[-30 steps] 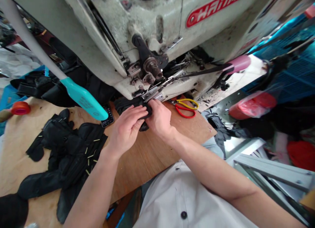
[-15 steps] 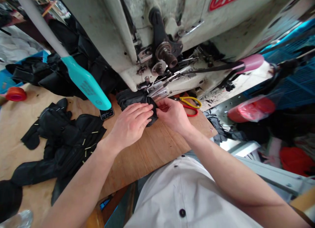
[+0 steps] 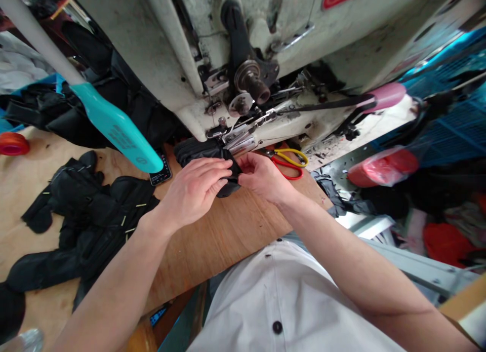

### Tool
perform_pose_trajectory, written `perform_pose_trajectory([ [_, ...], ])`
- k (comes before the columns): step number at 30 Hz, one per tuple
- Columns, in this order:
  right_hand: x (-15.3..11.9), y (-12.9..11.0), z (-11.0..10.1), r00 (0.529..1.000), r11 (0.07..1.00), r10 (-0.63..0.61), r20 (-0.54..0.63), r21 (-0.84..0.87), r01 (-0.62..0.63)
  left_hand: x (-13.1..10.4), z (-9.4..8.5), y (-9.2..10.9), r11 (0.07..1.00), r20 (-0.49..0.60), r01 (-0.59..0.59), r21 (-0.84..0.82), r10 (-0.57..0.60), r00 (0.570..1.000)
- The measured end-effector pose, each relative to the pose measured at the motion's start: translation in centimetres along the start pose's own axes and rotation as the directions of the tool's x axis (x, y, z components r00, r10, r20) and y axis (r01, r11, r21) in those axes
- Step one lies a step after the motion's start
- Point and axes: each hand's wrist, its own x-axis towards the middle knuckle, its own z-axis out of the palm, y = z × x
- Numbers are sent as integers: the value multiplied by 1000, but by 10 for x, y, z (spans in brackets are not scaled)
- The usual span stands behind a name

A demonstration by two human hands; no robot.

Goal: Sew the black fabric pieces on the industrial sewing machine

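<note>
A black fabric piece (image 3: pixel 201 150) lies at the front of a worn grey sewing machine (image 3: pixel 341 28), under its needle area. My left hand (image 3: pixel 197 187) rests on the fabric, fingers together and pressed against it. On the fabric's right edge, my right hand (image 3: pixel 264 177) pinches the black material between thumb and fingers. Scissors with yellow and red handles (image 3: pixel 292 162) lie just beyond my right hand. The fabric under my left palm is hidden.
A turquoise-covered bar (image 3: pixel 117 129) slants over a phone (image 3: pixel 161 172). Black sewn pieces (image 3: pixel 94 205) spread across the wooden table (image 3: pixel 190 261) at left, near a red tape roll (image 3: pixel 13 144). A bag of red material (image 3: pixel 383 167) is at right.
The view has shifted slightly, moving most things a little left. Both hands stay on the black fabric, almost unchanged in pose.
</note>
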Motion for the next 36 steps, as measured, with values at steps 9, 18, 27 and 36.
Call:
perform_pose_trajectory([
  [9,-5,5,-2,998,991,-33,-62,-134,24,2,3,5,994,8,-79,74,79,997],
  [18,10,-5,5,997,998,29,-78,53,-25,8,9,0,999,-83,5,45,-1,997],
  [27,20,-5,22,971,990,-1,-240,134,34,11,0,-17,997,-85,47,68,-41,996],
  [36,14,-9,29,955,998,56,-291,-22,-66,26,-18,-12,981,79,46,187,-62,995],
])
